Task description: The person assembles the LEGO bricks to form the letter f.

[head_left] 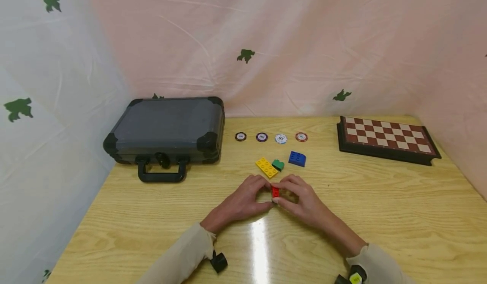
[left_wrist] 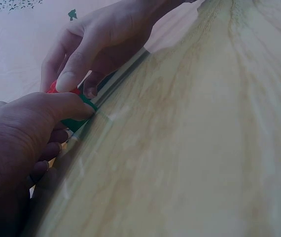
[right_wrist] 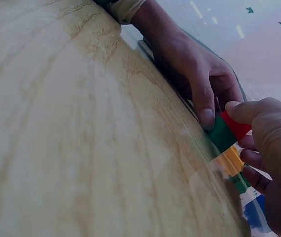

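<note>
Between my two hands is a small red toy brick [head_left: 275,192], set directly on top of a green toy brick [right_wrist: 221,135]. My left hand [head_left: 245,199] pinches the green brick low down at the tabletop, its thumb on the near side. My right hand [head_left: 306,199] pinches the red brick between thumb and fingers. In the right wrist view the two bricks touch; whether they are pressed fully together I cannot tell. Just beyond the hands lie a yellow brick [head_left: 267,167], a small green brick [head_left: 278,165] against it, and a blue brick [head_left: 297,158].
A grey hard case [head_left: 167,125] with a black handle stands at the back left. Poker chips lie in a row behind the bricks, among them a white chip [head_left: 281,138]. A folded chessboard [head_left: 388,136] is at the back right, before a hanging cloth [head_left: 281,77].
</note>
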`<act>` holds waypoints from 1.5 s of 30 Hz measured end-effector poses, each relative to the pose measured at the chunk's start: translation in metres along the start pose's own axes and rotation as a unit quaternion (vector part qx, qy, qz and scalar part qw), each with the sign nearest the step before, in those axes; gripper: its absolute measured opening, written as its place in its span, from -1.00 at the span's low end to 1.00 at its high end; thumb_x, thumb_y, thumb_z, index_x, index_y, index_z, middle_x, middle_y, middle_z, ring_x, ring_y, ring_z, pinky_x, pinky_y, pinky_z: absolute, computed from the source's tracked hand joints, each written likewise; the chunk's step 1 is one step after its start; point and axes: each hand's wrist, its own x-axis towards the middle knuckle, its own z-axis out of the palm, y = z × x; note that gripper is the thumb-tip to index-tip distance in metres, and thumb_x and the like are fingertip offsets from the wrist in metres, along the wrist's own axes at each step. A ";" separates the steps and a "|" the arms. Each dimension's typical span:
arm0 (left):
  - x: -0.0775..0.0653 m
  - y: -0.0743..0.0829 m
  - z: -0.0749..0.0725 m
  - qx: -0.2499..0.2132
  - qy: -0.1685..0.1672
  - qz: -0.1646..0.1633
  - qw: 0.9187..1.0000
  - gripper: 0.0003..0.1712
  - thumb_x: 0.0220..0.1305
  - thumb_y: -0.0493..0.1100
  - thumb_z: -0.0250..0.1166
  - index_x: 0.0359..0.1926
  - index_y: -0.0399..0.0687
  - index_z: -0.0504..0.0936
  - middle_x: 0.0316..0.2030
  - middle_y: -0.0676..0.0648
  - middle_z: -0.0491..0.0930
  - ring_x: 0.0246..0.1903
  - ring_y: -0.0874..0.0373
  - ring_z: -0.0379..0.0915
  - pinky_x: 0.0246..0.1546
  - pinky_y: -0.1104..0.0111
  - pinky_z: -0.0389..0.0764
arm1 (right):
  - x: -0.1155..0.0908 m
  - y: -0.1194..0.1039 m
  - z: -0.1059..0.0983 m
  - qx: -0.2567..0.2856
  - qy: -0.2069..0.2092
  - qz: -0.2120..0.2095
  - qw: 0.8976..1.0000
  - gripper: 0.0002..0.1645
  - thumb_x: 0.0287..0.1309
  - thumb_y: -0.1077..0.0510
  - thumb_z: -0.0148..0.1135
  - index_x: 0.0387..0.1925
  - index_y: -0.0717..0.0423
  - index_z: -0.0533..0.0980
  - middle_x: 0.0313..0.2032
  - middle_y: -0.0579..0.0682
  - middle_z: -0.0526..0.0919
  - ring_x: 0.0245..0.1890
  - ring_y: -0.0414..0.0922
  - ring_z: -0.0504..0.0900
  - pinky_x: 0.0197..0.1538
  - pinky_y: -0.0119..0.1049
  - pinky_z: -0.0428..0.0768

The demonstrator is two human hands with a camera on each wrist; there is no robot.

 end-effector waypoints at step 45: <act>0.001 0.000 0.000 0.003 0.005 0.002 1.000 -0.69 0.32 0.00 0.46 -0.01 0.03 0.63 -0.04 0.10 0.59 0.01 0.18 0.39 0.11 0.26 0.47 | 0.002 0.002 -0.005 -0.025 0.015 0.054 0.998 -0.68 0.43 0.15 0.31 0.14 0.09 0.62 0.01 -0.09 0.62 0.04 -0.10 0.49 0.05 -0.08 0.56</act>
